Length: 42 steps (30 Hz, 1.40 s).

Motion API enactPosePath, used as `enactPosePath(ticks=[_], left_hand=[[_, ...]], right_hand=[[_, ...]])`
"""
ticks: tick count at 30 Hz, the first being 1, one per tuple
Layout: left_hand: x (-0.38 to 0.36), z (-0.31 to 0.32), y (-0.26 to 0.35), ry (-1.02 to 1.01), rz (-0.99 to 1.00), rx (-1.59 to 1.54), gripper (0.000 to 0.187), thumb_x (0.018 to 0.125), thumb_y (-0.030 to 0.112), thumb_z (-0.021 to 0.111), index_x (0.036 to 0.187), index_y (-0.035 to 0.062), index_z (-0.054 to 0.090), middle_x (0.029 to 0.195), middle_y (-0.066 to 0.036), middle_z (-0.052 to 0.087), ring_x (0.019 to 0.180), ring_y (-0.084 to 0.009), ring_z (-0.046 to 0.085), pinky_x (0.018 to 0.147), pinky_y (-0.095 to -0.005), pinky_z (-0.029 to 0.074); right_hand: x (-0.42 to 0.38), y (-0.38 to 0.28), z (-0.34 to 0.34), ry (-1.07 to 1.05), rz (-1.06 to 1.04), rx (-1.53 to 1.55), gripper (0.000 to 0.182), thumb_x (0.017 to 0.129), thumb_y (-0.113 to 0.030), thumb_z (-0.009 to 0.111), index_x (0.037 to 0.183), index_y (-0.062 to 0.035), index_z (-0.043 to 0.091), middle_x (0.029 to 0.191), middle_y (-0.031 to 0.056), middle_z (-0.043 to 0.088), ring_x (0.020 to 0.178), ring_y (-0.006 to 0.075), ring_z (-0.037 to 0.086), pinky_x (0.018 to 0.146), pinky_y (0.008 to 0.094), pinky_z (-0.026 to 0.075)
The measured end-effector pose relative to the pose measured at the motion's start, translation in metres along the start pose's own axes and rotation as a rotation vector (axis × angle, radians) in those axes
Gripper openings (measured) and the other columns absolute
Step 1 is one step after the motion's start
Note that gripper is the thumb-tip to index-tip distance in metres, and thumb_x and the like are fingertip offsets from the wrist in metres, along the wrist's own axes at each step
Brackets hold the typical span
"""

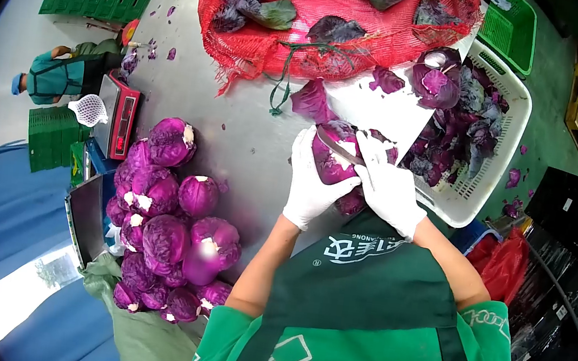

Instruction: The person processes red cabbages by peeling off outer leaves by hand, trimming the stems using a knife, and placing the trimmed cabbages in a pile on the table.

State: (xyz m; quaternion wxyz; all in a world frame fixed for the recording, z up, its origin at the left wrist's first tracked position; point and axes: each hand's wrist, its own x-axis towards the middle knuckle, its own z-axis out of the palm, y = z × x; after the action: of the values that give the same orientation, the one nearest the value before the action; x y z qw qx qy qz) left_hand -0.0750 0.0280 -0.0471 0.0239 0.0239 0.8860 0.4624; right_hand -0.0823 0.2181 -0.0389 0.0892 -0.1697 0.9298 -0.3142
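A purple cabbage (327,167) is held in front of the apron, its pale cut stem facing up. My left hand (312,183), in a white glove, wraps round its left and lower side. From the right, my right hand (387,191), also gloved, grips a knife (339,145) whose curved blade lies across the cabbage by the stem. The knife's handle is mostly hidden under the fingers. A loose purple leaf (311,102) lies just above the cabbage.
Trimmed cabbages (166,241) are piled at the left. A red mesh bag (247,53) with cabbages lies at the top. A white crate (519,129) of leaves stands right. Beyond the table are a red scale (126,117) and another person (56,77).
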Motion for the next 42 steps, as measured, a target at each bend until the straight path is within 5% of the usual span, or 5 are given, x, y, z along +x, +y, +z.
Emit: enactPosePath(ticks=[15,19,24,36,42], left_hand=[[-0.014,0.015,0.008,0.097,0.013,0.048,0.113,0.062,0.030,0.091,0.147,-0.0005,0.024,0.147,-0.023,0.027,0.138,-0.0369,0.032,0.115,-0.0465,0.029],[-0.021,0.001,-0.016,0.063,-0.026,-0.087,0.118,0.060,0.024,0.092,0.149,0.0015,0.018,0.147,-0.020,0.028,0.136,-0.0328,0.035,0.115,-0.0446,0.031],[-0.028,-0.003,-0.024,0.045,0.047,-0.134,0.122,0.060,0.025,0.093,0.151,0.0024,0.015,0.148,-0.020,0.027,0.138,-0.0330,0.033,0.116,-0.0455,0.030],[-0.020,-0.039,-0.001,-0.110,0.000,0.154,0.114,0.061,0.037,0.092,0.151,0.0042,0.030,0.148,-0.023,0.037,0.140,-0.0420,0.031,0.118,-0.0501,0.023],[-0.031,-0.018,-0.011,0.071,0.130,0.193,0.106,0.062,0.032,0.091,0.145,0.0025,0.033,0.144,-0.023,0.037,0.135,-0.0398,0.037,0.114,-0.0478,0.030]], right_hand=[[0.079,0.114,0.023,0.065,0.137,0.362,0.043,0.101,-0.035,0.053,0.130,-0.0045,0.059,0.115,0.0193,0.065,0.114,0.0309,0.060,0.099,0.0374,0.046],[0.083,0.074,0.007,-0.019,0.388,0.693,0.044,0.100,-0.031,0.057,0.138,-0.0091,0.055,0.086,0.0062,0.063,0.060,0.0073,0.056,0.055,0.0243,0.048],[0.047,0.027,-0.030,0.086,0.181,0.604,0.065,0.089,-0.024,0.071,0.147,-0.0090,0.045,0.132,0.0134,0.058,0.093,0.0202,0.062,0.085,0.0342,0.050],[0.056,0.006,0.010,-0.093,0.152,0.757,0.029,0.086,-0.016,0.069,0.109,0.0009,0.063,0.089,0.0129,0.065,0.085,0.0263,0.062,0.080,0.0401,0.049],[0.053,0.044,0.041,0.094,0.011,0.249,0.042,0.089,-0.010,0.061,0.131,-0.0059,0.057,0.117,0.0204,0.062,0.102,0.0362,0.060,0.091,0.0426,0.049]])
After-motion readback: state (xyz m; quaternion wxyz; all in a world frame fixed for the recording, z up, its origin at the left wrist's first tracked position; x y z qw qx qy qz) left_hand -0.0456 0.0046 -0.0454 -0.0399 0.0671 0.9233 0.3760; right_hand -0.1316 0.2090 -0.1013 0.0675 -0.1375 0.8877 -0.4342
